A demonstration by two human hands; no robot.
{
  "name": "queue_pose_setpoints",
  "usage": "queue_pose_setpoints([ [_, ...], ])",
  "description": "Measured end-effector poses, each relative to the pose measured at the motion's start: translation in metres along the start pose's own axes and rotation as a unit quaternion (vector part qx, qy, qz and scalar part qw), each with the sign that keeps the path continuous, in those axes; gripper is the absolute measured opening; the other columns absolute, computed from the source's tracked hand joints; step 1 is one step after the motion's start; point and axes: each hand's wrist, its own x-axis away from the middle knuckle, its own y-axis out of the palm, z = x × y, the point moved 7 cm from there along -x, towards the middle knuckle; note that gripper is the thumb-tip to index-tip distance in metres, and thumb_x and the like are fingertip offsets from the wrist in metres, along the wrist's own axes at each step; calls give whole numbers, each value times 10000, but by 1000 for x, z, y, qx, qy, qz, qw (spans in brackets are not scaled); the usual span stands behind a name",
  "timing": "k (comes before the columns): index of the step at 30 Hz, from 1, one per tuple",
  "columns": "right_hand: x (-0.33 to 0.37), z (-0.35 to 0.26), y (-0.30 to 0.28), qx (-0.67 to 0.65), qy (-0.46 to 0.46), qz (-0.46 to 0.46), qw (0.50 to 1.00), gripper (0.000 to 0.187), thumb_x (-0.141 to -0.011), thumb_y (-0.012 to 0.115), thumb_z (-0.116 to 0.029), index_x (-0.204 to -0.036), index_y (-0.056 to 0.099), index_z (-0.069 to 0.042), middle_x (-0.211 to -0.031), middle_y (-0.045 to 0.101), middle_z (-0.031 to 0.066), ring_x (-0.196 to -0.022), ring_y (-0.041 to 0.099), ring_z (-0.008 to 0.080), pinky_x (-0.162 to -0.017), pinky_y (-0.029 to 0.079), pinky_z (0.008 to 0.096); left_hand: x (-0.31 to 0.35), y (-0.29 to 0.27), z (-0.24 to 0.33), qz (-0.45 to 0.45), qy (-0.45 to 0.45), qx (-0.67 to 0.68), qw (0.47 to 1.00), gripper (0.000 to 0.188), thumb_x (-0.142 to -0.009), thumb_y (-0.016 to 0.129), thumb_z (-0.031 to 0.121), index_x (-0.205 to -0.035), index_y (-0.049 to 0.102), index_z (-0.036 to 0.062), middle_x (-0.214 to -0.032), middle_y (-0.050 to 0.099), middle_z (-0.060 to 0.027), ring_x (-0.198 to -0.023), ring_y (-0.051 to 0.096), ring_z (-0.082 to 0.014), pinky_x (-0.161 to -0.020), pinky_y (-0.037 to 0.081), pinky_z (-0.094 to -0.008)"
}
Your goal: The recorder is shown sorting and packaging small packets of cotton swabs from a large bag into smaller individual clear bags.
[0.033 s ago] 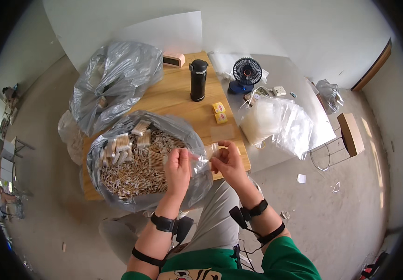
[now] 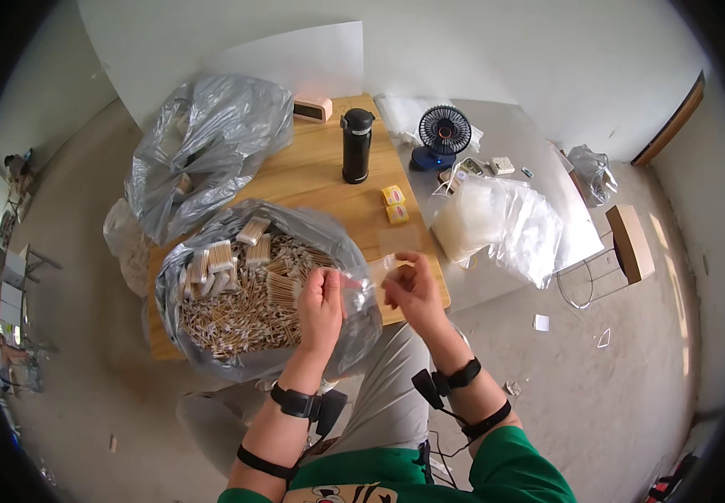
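My left hand (image 2: 322,306) pinches a small clear plastic bag (image 2: 361,293) between thumb and fingers, over the right side of a large grey plastic bag (image 2: 347,243). That grey bag lies wide at its mouth and is full of loose cotton swabs (image 2: 232,323). Several packed bundles of swabs (image 2: 220,254) rest on top of the heap. Just right of the clear bag is my right hand (image 2: 417,295), its fingers bent and apart, with nothing visible in them. Whether its fingertips touch the clear bag's edge is hard to see.
On the wooden table (image 2: 312,184) stand a black flask (image 2: 356,147), two small yellow boxes (image 2: 394,205) and a pink clock-like box (image 2: 313,108). Another grey bag (image 2: 211,142) lies far left. A grey side table holds a fan (image 2: 444,130) and stacked clear bags (image 2: 496,222).
My right hand has let go of the clear bag's edge and shifted slightly right, its fingers parting. The left hand still holds the bag in nearly the same place.
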Motion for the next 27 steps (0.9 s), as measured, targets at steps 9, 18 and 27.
queue_pose_setpoints([
  [9,-93,100,-136,216,40,201,955,437,-751,620,-5,-1132,407,6,-702,555,69,-573,565,127,-480,437,249,3,-84,-39,109,-4,-87,990,249,-992,393,254,-953,502,33,-819,626,-53,-522,460,-61,-502,401,-209],
  [18,-105,61,-69,672,-47,153,723,421,-791,604,-232,-1129,462,-25,-1105,521,176,-1079,479,359,-917,390,462,9,-162,-51,159,122,-375,905,152,-898,525,105,-1019,522,14,-886,585,-183,-823,576,-367,-709,457,-409],
  [27,-96,87,-36,709,-127,11,693,442,-823,550,-270,-1172,461,-13,-1159,492,210,-1134,438,374,-946,379,434,-47,-193,-63,139,140,-513,835,304,-811,559,34,-1109,616,54,-1315,428,-195,-1213,392,-388,-997,339,-476],
])
